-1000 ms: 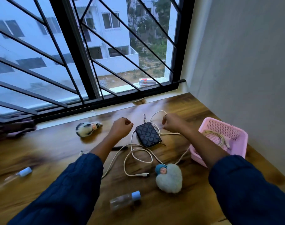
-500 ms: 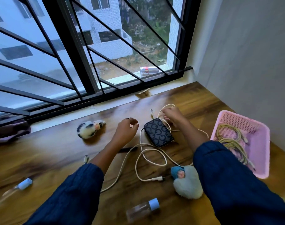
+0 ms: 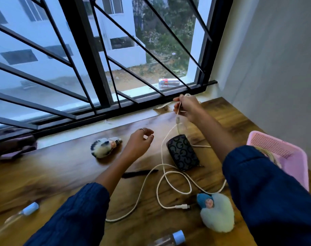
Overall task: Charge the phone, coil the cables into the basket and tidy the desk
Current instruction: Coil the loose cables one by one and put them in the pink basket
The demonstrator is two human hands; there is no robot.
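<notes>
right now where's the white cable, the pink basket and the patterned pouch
white cable (image 3: 176, 189): head view, on the loop lying on the desk
pink basket (image 3: 273, 145): head view, on its mesh wall
patterned pouch (image 3: 183, 152): head view, on the middle of its top face

No readable text anywhere; pouch shows repeating G-like pattern (no legible brand).
</notes>
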